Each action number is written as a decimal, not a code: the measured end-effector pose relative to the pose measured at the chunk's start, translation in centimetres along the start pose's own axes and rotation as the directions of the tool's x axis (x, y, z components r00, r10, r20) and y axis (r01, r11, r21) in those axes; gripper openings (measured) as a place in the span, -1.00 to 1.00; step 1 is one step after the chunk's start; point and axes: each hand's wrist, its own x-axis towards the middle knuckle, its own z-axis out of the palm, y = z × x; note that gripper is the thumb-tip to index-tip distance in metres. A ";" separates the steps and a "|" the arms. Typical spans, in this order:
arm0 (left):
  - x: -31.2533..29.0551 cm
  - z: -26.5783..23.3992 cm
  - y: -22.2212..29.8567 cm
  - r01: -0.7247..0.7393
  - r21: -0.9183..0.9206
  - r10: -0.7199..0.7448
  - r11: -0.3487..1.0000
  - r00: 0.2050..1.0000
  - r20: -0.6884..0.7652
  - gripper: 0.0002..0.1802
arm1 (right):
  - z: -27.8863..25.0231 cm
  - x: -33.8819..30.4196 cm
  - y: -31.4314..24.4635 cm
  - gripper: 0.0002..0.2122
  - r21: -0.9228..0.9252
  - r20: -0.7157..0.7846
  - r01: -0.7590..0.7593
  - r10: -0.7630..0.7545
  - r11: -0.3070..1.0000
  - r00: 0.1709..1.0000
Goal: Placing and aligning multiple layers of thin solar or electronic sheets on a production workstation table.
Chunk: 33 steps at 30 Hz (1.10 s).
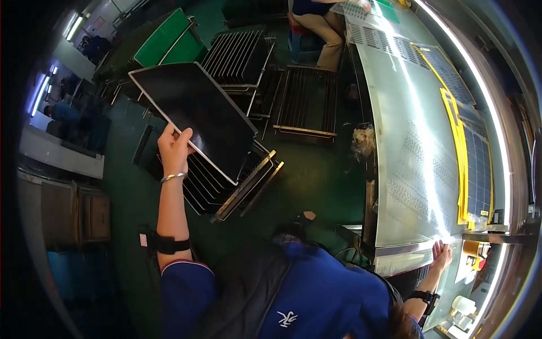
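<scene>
My left hand (174, 146) grips the near edge of a flat black rectangular panel (197, 113) with a pale rim, held tilted above a slotted metal rack (240, 189) on the green floor. A thin bracelet circles that wrist and a black band sits on the forearm. My right hand (441, 255) rests with fingers spread on the near edge of a long shiny metal workbench (406, 141) and holds nothing. A black band is on that wrist too.
More slotted racks (240, 56) (307, 101) stand farther back on the floor, beside green carts (166, 39). Yellow-edged dark sheets (474, 164) lie on the bench. A person in tan trousers (322, 28) sits at the bench's far end. Brown cabinets (79, 212) stand at left.
</scene>
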 end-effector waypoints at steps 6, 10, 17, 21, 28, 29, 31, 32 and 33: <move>4.4 -0.9 -8.0 0.014 0.285 0.043 0.958 0.980 -0.195 -0.89 | 1.0 -3.6 -2.1 -0.75 -0.022 -0.079 -0.014 0.012 1.000 0.997; 4.1 0.7 -8.4 0.113 0.213 -0.069 0.970 0.976 -0.207 -0.90 | -0.4 -4.4 -2.2 -0.76 -0.051 -0.112 -0.009 0.003 0.999 0.994; 5.0 1.1 -9.9 0.201 0.284 -0.148 0.938 0.969 -0.196 -0.86 | -0.3 -4.7 -2.4 -0.78 -0.035 -0.138 -0.001 -0.004 0.999 0.990; 5.5 1.7 -8.6 0.241 0.283 -0.190 0.928 0.962 -0.196 -0.85 | 0.1 -5.0 -2.7 -0.75 -0.043 -0.146 0.012 -0.018 0.999 0.989; 9.4 0.8 -10.2 0.354 0.219 -0.319 0.909 0.931 -0.180 -0.95 | -1.0 -5.0 -2.6 -0.76 -0.055 -0.180 0.009 -0.019 0.998 0.984; 9.7 1.1 -10.0 0.354 0.219 -0.320 0.909 0.931 -0.177 -0.95 | -1.0 -5.3 -2.8 -0.76 -0.075 -0.190 0.007 -0.021 0.997 0.982; 10.1 1.6 -9.3 0.382 0.178 -0.360 0.907 0.922 -0.142 -0.96 | -1.1 -5.5 -2.8 -0.75 -0.096 -0.202 0.004 -0.024 0.995 0.979; 10.4 1.7 -9.2 0.382 0.178 -0.361 0.907 0.922 -0.141 -0.96 | -1.1 -5.5 -2.7 -0.75 -0.096 -0.211 -0.003 -0.018 0.995 0.977; 10.6 1.7 -9.1 0.386 0.196 -0.365 0.901 0.921 -0.138 -0.96 | -1.2 -5.5 -2.6 -0.74 -0.096 -0.220 -0.010 -0.012 0.995 0.976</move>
